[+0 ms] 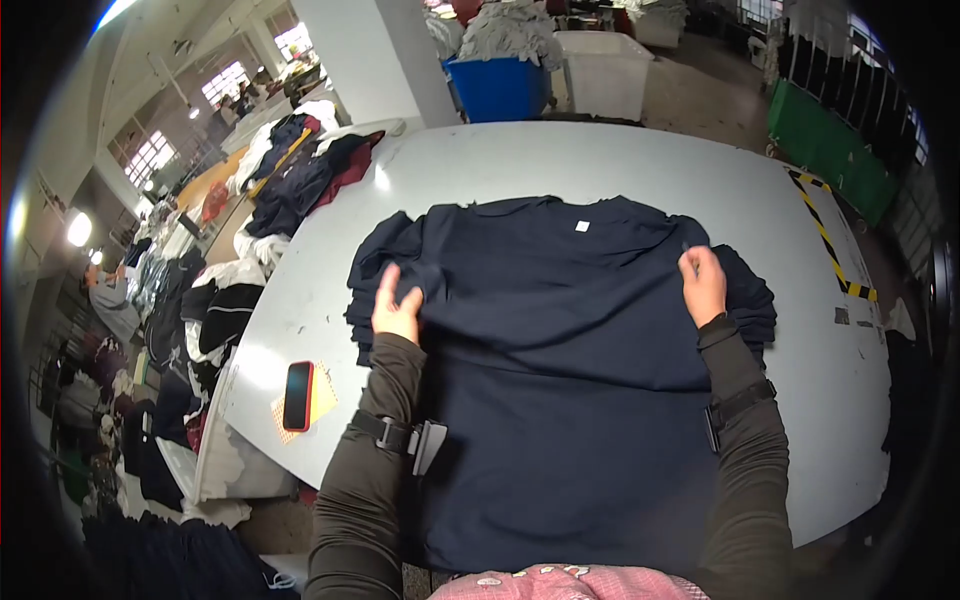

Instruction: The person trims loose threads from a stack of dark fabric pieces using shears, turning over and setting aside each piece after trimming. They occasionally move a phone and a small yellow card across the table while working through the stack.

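A navy garment [555, 315], apparently a shirt, lies spread on top of a stack of similar dark garments [739, 300]. Its neckline is at the far side, with a small white label [582, 226] just below it. My left hand [397, 307] is over the garment's left sleeve area, fingers apart, holding nothing that I can see. At the right shoulder, the fingertips of my right hand [703, 285] are pinched together on the navy cloth. Creases run across the chest between both hands. The garment's lower part reaches the table edge before me.
A smartphone in a red case [298, 396] lies on yellow paper [324, 397] on the grey table [300, 315]. Black-and-yellow tape [817, 232] marks the table's right side. Piled clothes [300, 180] lie at left. Beyond stand a pillar [367, 60], a blue bin [499, 88] and a white bin [604, 75].
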Available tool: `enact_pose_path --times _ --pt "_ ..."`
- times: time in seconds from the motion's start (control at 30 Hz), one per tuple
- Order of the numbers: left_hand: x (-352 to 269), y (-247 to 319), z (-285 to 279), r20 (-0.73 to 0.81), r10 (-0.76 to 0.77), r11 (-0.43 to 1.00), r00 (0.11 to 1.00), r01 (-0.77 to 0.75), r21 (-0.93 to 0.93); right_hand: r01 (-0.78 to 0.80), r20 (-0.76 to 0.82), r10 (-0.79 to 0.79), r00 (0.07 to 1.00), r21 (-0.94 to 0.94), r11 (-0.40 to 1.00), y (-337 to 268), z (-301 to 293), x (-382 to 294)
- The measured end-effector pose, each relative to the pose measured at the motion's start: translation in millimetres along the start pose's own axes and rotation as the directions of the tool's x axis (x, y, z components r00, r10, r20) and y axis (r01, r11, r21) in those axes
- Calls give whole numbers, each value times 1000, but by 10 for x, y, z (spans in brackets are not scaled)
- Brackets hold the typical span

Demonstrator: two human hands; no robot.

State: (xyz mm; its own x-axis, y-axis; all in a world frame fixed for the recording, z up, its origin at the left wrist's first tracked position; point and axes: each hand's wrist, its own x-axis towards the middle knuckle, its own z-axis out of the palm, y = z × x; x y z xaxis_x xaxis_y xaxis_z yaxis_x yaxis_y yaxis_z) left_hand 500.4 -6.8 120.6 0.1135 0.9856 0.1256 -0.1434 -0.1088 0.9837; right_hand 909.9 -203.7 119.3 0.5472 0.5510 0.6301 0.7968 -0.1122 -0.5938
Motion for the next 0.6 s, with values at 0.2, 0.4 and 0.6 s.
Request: enact_pose_path --times 0.2,0.4,0.6 --pt "-504 705 299 299 -7 1000 954 4 9 -272 -242 249 938 -64 960 464 -164 302" --pt "-1658 -159 -270 565 -393 919 726 296 260 94 -78 -89 993 64 993 -165 -105 -255" --pt "-2129 287 -974 444 -504 775 741 615 -146 -502 765 -150 626 543 673 -1838 -1677 -1360"
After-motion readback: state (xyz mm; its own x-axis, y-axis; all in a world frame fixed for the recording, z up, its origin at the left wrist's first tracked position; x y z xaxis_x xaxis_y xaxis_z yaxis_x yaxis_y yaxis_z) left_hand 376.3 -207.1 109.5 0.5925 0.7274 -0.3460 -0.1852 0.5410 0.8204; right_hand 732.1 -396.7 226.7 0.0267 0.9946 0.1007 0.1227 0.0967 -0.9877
